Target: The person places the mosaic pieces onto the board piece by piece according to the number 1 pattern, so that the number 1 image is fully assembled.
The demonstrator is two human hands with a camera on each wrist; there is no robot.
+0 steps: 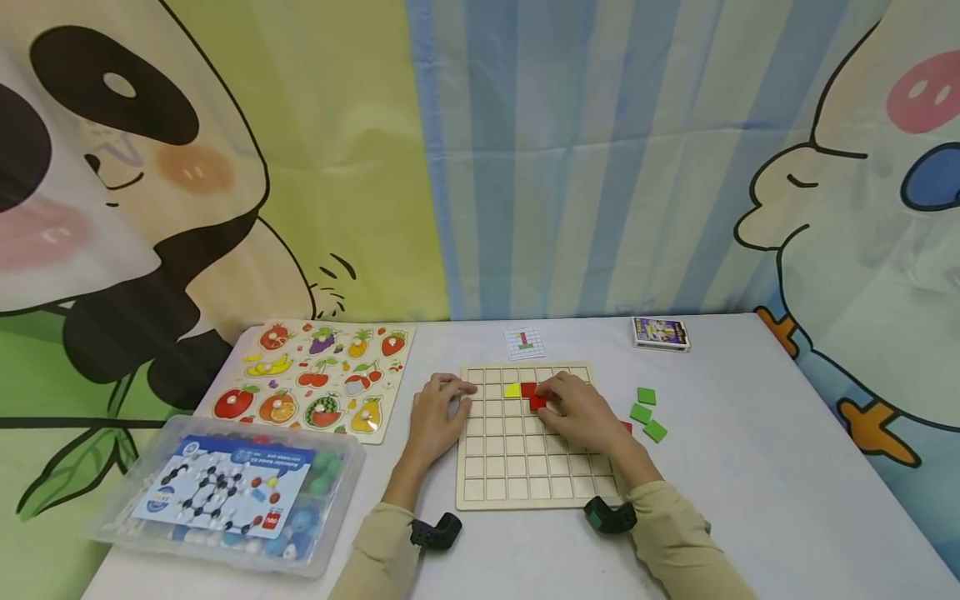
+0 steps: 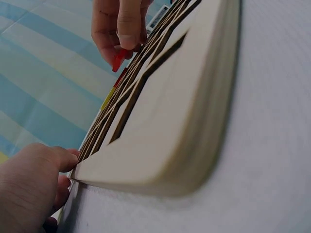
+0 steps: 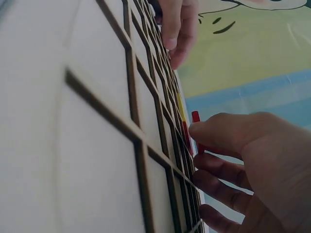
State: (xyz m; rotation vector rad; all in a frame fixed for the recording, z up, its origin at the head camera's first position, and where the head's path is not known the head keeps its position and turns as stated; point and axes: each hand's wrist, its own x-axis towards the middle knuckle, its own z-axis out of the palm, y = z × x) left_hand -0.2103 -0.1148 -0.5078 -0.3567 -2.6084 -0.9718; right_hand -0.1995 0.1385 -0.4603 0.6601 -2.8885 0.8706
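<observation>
in the middle of the head view a wooden grid board [image 1: 525, 467] lay flat on the white table [image 1: 750, 500]. the right hand [image 1: 581, 412] sat over the upper middle of the board, its curled fingers pinching a red tile [image 1: 534, 397] that stood partly tilted up from the grid; the right wrist view showed the tile's edge [image 3: 196, 127] lifted above the cells with a fingertip on it. just left of the red tile a yellow tile [image 1: 512, 390] lay in a cell in the board's second row. the left hand [image 1: 438, 417] rested at the board's left edge near its upper corner, fingers loosely bent with their tips on the frame, gripping nothing; in the left wrist view it sat at the lower left against the board's rim [image 2: 160, 165].

right of the board, three green tiles [image 1: 645, 412] lay loose on the table, and a bit of another red piece [image 1: 626, 427] peeked out beside the right wrist. above the board lay a small pattern card [image 1: 523, 342], and farther right a card box [image 1: 660, 333]. at the left a fruit puzzle [image 1: 315, 379] lay flat, with a clear plastic box [image 1: 225, 496] of coloured balls in the lower left.
</observation>
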